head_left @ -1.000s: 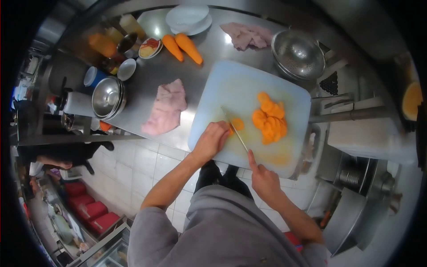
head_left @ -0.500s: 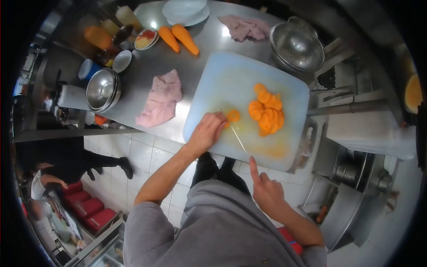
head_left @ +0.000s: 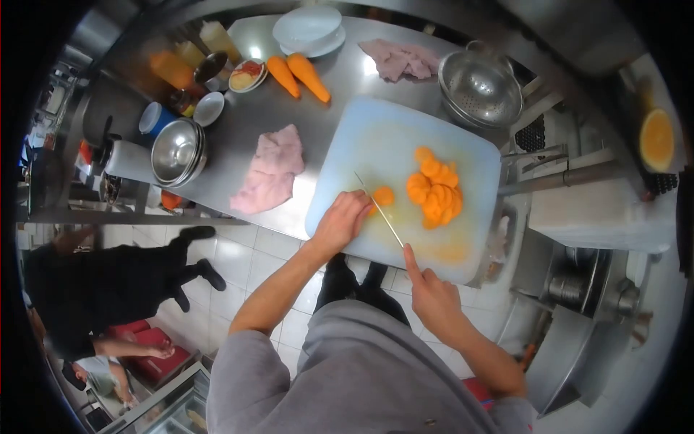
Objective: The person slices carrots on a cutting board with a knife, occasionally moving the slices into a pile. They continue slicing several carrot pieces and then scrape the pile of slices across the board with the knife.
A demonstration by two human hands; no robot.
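Note:
My right hand (head_left: 436, 300) is closed round the handle of a knife (head_left: 387, 220), index finger stretched along its spine. The thin blade slants up and left across the cutting board (head_left: 369, 123). Left of the blade, my left hand (head_left: 345, 220) has its fingers curled on a piece of carrot, mostly hidden under them; a bit of orange shows at the fingertips. Just right of the blade lies a cut carrot slice (head_left: 383, 195). Farther right, a heap of carrot slices (head_left: 435, 199) rests on the board, which has orange stains.
Two peeled carrots (head_left: 309, 78) lie behind the board, near stacked white bowls (head_left: 307, 29). Pink cloths (head_left: 271, 170) lie on the steel counter. Metal bowls (head_left: 173, 153) stand left, a colander (head_left: 483, 90) at the back right. Other people (head_left: 108, 289) are at lower left.
My right hand and the knife have shifted slightly, with the blade still beside my left fingers. The view has moved a little. A person in black has come farther into view at left.

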